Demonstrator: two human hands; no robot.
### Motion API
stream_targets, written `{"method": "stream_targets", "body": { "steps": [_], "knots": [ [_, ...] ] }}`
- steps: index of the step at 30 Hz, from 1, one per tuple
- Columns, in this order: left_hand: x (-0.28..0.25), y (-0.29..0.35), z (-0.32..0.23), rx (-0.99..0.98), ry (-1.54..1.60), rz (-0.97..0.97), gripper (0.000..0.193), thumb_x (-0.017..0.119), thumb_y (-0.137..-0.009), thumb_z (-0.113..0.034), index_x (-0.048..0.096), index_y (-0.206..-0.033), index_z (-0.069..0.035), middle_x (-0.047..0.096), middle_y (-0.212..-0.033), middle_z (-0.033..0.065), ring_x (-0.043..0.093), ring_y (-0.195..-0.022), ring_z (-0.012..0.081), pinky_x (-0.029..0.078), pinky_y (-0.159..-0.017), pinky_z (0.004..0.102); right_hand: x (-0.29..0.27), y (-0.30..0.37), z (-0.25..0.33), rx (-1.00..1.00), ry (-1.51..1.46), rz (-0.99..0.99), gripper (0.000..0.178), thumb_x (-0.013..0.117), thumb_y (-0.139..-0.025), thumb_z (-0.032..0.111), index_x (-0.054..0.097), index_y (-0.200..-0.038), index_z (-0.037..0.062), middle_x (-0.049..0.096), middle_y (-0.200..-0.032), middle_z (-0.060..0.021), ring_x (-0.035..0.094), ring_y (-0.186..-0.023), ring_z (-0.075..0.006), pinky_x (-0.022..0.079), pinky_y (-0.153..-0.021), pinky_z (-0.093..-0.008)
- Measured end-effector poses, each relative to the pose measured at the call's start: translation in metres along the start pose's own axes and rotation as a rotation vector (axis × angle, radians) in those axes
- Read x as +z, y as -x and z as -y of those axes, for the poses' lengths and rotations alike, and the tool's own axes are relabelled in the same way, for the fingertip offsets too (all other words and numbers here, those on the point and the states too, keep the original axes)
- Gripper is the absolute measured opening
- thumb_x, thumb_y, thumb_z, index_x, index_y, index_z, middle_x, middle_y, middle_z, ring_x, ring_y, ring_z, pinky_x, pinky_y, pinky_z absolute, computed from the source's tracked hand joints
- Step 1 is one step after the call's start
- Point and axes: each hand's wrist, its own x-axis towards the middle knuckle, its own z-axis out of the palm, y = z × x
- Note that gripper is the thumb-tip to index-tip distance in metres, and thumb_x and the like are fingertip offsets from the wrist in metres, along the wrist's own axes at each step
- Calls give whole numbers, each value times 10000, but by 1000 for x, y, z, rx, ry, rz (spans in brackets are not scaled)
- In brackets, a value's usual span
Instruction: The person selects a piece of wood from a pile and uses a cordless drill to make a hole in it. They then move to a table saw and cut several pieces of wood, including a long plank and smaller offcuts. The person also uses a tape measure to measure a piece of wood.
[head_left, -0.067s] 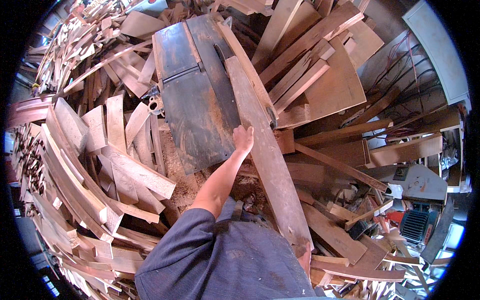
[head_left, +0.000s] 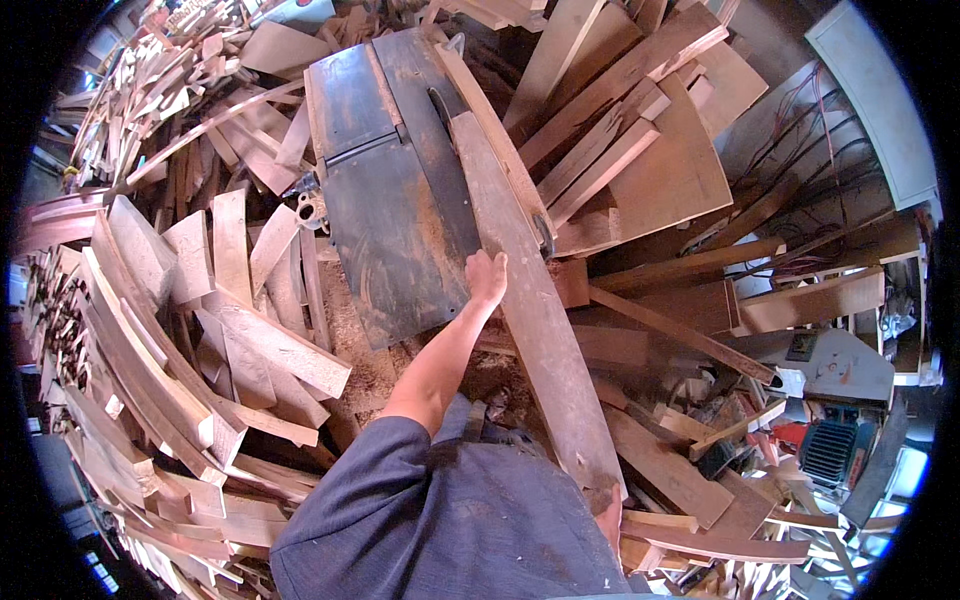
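A long, flat wooden plank [head_left: 545, 330] lies along the right side of a dark, sawdust-streaked metal machine table [head_left: 400, 240]. Its far part rests on the table beside a wooden guide strip [head_left: 500, 130], while its near end reaches back past the table to my right side. My left hand [head_left: 487, 278] is closed at the plank's left edge, close to the table's near end, with the fingers curled. At the near end, my right hand [head_left: 608, 515] grips the plank; most of that hand is hidden behind the plank and my shirt.
Curved and straight offcuts [head_left: 230, 340] pile up on the left. Boards [head_left: 640, 150] lean at the far right. A ribbed teal motor [head_left: 832, 452] sits at the lower right, near loose scraps. Cables [head_left: 820, 150] hang beside a pale cabinet [head_left: 880, 100]. Sawdust [head_left: 355, 370] covers the ground by the table.
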Motion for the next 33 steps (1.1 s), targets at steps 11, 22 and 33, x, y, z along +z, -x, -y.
{"method": "stream_targets", "body": {
  "steps": [11,22,33],
  "knots": [
    [0,-12,2,9,-24,-23,489,640,-926,-379,648,-1037,97,631,-1077,330,604,-1065,480,478,-947,540,-1,-9,1,26,-9,-7,628,554,-995,542,505,-1454,117,580,-1426,-100,547,-1302,-313,429,-1113,-513],
    [-1,-19,0,-15,-39,12,502,628,-930,-394,636,-1078,85,613,-1141,330,590,-1111,478,465,-981,537,4,-8,-7,-93,118,56,665,529,-1006,552,449,-1499,113,512,-1497,-95,480,-1370,-275,372,-1162,-457],
    [-2,-24,-1,-24,-5,-34,506,634,-926,-389,630,-1090,90,607,-1151,326,580,-1125,480,458,-1000,528,90,44,-11,-449,683,122,660,497,-1036,509,379,-1539,99,460,-1530,-102,404,-1429,-257,330,-1195,-441]
  ]
}}
